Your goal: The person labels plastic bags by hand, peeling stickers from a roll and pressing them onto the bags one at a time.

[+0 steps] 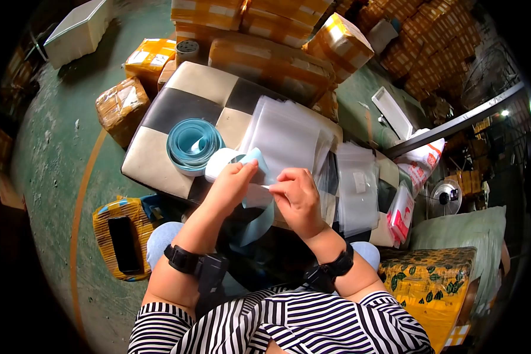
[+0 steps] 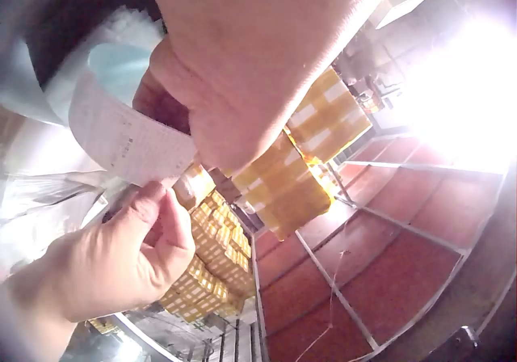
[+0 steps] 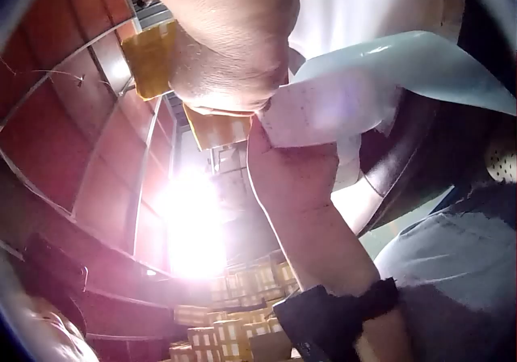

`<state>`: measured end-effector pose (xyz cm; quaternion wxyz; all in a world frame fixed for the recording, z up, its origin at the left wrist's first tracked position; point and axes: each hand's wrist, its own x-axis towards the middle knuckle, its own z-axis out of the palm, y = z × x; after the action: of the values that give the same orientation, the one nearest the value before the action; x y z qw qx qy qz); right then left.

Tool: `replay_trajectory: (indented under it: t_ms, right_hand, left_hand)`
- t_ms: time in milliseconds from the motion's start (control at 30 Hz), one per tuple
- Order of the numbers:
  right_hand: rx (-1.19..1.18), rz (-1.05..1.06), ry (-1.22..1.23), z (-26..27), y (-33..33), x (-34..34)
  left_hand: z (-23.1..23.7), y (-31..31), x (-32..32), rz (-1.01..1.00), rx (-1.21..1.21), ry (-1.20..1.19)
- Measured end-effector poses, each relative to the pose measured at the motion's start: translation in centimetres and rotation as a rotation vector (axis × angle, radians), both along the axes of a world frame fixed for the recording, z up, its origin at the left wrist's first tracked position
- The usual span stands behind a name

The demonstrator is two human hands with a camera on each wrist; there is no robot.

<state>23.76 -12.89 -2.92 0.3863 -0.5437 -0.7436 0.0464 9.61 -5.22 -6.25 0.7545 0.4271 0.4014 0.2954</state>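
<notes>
My left hand (image 1: 231,184) grips a strip of white printed labels with light blue backing (image 2: 129,140). At the strip's right end, the thumb and fingertips of my right hand (image 1: 301,199) pinch the label's edge. Part of the strip loops down in a pale blue curl (image 1: 258,227) below the hands. Just beyond the left hand, a coiled light blue roll (image 1: 194,146) lies on a checkered padded stool (image 1: 153,156). A stack of clear plastic bags (image 1: 286,130) sits on the same stool, behind the right hand.
More clear bags (image 1: 357,189) lie at the stool's right side. Taped cartons (image 1: 271,62) stand behind it, with a tape roll (image 1: 187,51) on top at left. A phone (image 1: 124,243) rests on a yellow wrapped bundle at left. A metal bar (image 1: 454,121) crosses at right.
</notes>
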Motion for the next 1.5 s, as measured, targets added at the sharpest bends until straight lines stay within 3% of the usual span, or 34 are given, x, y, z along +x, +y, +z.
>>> replay_trajectory:
  t_ms: [33,100,167,233,300,367,567,667,833,867,967,1167,1267,1400,1500]
  right_hand:
    - [0.043,0.045,-0.045,0.4,-0.3,0.1]
    - [0.010,0.192,0.121,1.5,-1.1,0.4]
    - [-0.024,0.211,0.527,1.8,-1.9,1.4]
    - [-0.071,0.194,0.731,2.1,-1.6,3.8]
    - [-0.243,-0.105,0.826,2.1,-0.9,6.2]
    - [-0.273,-0.257,0.666,1.0,1.2,8.5]
    - [-0.655,-0.392,0.750,-6.2,8.1,12.2]
    - [-0.625,-0.494,0.631,-8.2,10.5,12.6]
    - [-0.588,-0.492,0.520,-11.0,12.2,13.2]
    - [-0.579,-0.505,0.486,-11.6,12.2,13.5]
    - [-0.567,-0.612,0.086,-10.2,11.8,12.0]
    - [-0.534,-0.676,-0.231,-8.0,11.0,10.3]
    - [-0.234,-0.578,-0.301,-9.4,9.4,11.2]
    - [-0.244,-0.833,-0.143,-10.5,5.9,11.5]
    - [-0.558,-1.007,-0.209,-10.2,3.4,11.6]
  left_hand:
    - [-0.2,0.1,-0.1,0.025,-0.017,-0.026]
    - [-1.7,0.9,-0.2,0.056,0.023,-0.101]
    - [-1.8,1.2,-0.7,0.113,0.147,0.095]
    - [-2.2,1.6,-0.8,0.063,0.340,0.258]
    - [-1.2,1.2,-0.8,0.014,0.459,0.437]
    - [-0.5,1.0,-0.5,-0.055,0.503,0.520]
    - [-1.3,0.3,0.3,-0.123,0.621,0.591]
    - [-1.0,0.3,0.6,-0.169,0.622,0.596]
    - [-0.9,0.2,0.7,-0.183,0.661,0.577]
    - [-0.7,0.1,0.7,-0.186,0.659,0.579]
    - [-0.7,0.1,0.8,-0.194,0.678,0.581]
    - [-0.4,0.0,0.6,-0.191,0.661,0.593]
    - [-0.2,0.0,0.4,-0.195,0.649,0.603]
    - [-0.4,0.1,0.4,-0.155,0.664,0.583]
    - [-0.6,0.0,0.6,-0.152,0.668,0.567]
